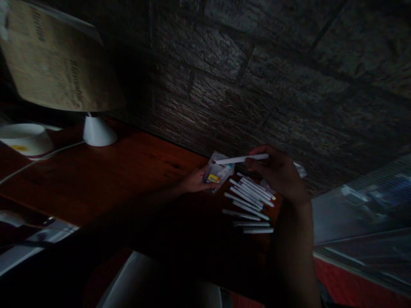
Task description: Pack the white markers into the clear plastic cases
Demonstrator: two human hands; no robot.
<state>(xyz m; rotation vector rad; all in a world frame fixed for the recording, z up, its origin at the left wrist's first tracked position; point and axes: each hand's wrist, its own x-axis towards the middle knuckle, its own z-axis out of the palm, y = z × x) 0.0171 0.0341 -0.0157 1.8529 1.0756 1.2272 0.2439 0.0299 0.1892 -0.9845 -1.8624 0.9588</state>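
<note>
Lighting is poor and much of the foreground is in shadow. Clock directions are taken from the clear container (224,173) as the centre of the dial.

The left hand (196,180) grips the container from its 8 o'clock side, the thumb laid across the near face beside a yellow label (214,179). The container is tilted. The right hand (281,173), at 3 o'clock, pinches a white pen (239,159) between thumb and fingers. This pen lies nearly level, its far end pointing to 9 o'clock across the container's mouth; whether the tip is inside or merely in front cannot be told.

At 4 o'clock, on the wooden counter (144,164), lie the loose pens (251,204), roughly side by side, some close together and others spaced apart. Most are white-bodied; a few show coloured ends. An exact count is not possible in this light.

A lamp (99,131) stands at 10 o'clock, its shade printed with lettering. A white bowl (28,147) is at 9 o'clock, with a pale cord (48,157) running close by. The brick wall (218,77) rises at 12 o'clock. Red flooring (353,280) shows at 4 o'clock, well beyond the pens.
</note>
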